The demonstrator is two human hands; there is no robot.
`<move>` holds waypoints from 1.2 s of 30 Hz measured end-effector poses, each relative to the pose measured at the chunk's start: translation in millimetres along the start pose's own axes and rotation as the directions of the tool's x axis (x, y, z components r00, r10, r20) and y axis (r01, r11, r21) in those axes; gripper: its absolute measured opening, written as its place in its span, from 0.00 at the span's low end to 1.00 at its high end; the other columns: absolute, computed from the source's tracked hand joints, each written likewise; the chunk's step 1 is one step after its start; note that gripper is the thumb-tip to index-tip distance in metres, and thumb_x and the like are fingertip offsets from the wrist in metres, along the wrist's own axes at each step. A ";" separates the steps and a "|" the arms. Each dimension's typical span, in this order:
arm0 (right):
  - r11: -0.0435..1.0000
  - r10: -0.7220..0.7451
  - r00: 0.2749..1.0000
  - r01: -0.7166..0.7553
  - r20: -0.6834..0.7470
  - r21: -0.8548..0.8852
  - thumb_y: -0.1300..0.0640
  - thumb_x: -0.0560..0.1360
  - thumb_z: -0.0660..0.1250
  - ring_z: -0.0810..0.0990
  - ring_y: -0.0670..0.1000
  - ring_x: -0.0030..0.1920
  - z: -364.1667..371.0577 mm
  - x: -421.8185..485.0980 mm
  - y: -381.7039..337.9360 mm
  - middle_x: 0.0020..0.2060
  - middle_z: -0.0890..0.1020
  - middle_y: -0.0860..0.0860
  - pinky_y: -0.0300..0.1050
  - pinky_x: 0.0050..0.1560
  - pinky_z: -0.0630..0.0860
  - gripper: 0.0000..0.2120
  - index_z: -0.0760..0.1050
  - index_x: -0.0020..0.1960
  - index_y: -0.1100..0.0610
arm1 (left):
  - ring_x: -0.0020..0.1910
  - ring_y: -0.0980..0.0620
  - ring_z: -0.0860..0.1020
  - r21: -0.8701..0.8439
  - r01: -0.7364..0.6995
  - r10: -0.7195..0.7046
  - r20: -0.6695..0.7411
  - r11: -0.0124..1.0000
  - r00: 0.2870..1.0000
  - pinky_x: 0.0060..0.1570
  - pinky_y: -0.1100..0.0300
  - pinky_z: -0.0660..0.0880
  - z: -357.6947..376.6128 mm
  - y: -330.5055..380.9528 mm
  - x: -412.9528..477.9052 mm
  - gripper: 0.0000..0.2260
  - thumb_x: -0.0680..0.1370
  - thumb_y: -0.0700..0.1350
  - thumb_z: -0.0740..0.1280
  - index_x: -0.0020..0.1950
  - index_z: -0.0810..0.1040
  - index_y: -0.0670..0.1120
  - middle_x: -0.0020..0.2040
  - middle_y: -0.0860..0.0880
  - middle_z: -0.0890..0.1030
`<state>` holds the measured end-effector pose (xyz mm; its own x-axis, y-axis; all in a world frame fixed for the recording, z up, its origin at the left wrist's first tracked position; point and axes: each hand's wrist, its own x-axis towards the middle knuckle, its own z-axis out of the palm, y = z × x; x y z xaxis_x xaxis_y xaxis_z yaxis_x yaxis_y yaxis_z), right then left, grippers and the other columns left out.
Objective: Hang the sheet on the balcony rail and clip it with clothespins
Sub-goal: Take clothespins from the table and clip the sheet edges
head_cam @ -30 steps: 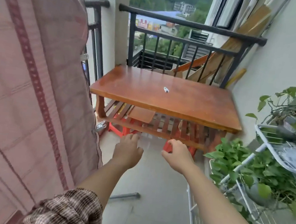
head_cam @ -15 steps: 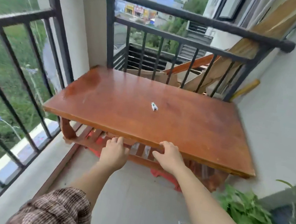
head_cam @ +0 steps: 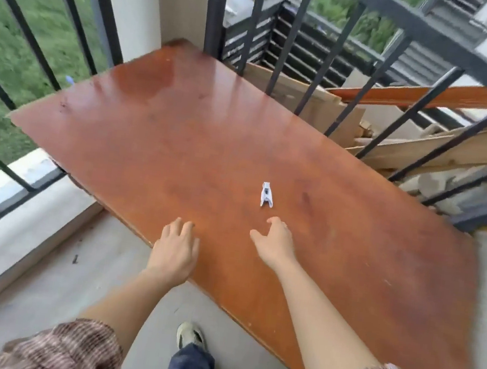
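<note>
A small white clothespin (head_cam: 267, 194) lies alone on the reddish wooden table (head_cam: 178, 151). My right hand (head_cam: 276, 242) hovers over the table just short of the clothespin, fingers spread, holding nothing. My left hand (head_cam: 176, 251) hangs above the table's near edge, open and empty too. The black balcony rail (head_cam: 434, 39) runs behind the table and along the left side. The sheet is out of view.
Cardboard and wooden planks (head_cam: 458, 144) are stacked behind the railing bars at the back right. A white pillar (head_cam: 129, 5) stands at the corner. My foot in a shoe (head_cam: 189, 336) is on the concrete floor by the table.
I have moved closer and now look down on the table. Both hands rose from the table's front edge over its top, the right one nearing the clothespin. The sheet left the view.
</note>
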<state>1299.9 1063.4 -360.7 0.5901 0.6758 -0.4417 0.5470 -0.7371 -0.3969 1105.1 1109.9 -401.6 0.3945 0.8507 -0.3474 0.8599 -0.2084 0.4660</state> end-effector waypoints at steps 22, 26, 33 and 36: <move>0.986 -0.057 0.993 0.040 0.104 0.162 0.53 0.73 0.65 0.75 0.52 0.36 21.9 66.3 -50.0 0.37 0.77 0.51 0.44 0.32 0.65 0.10 0.74 0.47 0.60 | 0.77 0.45 0.46 0.018 0.137 -0.138 0.087 0.990 0.987 0.75 0.50 0.50 -7.8 -9.4 14.5 0.25 0.82 0.52 0.50 0.77 0.50 0.49 0.78 0.46 0.46; 0.962 -0.159 0.964 0.103 0.212 0.251 0.53 0.72 0.68 0.78 0.51 0.37 43.2 9.3 -81.9 0.37 0.80 0.51 0.43 0.34 0.69 0.08 0.74 0.45 0.58 | 0.75 0.45 0.54 -0.122 0.245 -0.251 -0.039 0.962 0.967 0.72 0.51 0.56 -37.9 -35.3 -33.3 0.22 0.82 0.50 0.51 0.75 0.57 0.46 0.76 0.44 0.55; 0.930 -0.349 0.723 0.190 0.596 0.315 0.66 0.71 0.71 0.76 0.47 0.22 96.7 -128.0 -151.3 0.31 0.78 0.57 0.37 0.22 0.72 0.09 0.70 0.41 0.60 | 0.66 0.48 0.67 -0.363 0.317 -0.438 -0.325 0.876 0.838 0.62 0.58 0.63 -85.2 -125.1 -174.9 0.16 0.81 0.47 0.55 0.68 0.69 0.46 0.65 0.48 0.71; 0.914 -0.401 0.532 0.286 0.745 0.288 0.68 0.69 0.71 0.79 0.51 0.24 125.8 -201.1 -177.9 0.31 0.80 0.58 0.40 0.25 0.77 0.10 0.71 0.42 0.61 | 0.63 0.49 0.72 -0.448 0.317 -0.512 -0.432 0.836 0.743 0.61 0.57 0.67 -101.7 -167.5 -262.5 0.19 0.78 0.50 0.53 0.64 0.73 0.46 0.62 0.49 0.75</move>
<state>1009.2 1057.7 -302.5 -0.3481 0.6499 -0.6756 0.4975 -0.4828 -0.7207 824.5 970.5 -305.7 -0.2873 0.9467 -0.1455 0.6990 0.3111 0.6439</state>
